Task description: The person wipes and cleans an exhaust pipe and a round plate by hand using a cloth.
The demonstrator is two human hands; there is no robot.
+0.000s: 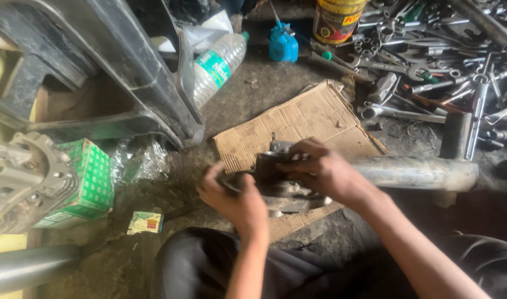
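A dark, greasy metal engine part (280,182) rests on a piece of brown cardboard (303,122) on the dirty floor. My left hand (234,199) grips its near left side, fingers curled around the edge. My right hand (320,169) is clamped over its top from the right. Most of the part is hidden under both hands. A thick grey metal tube (416,173) lies just behind my right wrist.
A heap of wrenches and sockets (441,55) fills the back right. A yellow tub (335,19), blue oil can (282,44) and plastic water bottle (217,66) stand behind. A black plastic chair (115,72), a green box (90,177) and a grey engine casting (21,177) are at left.
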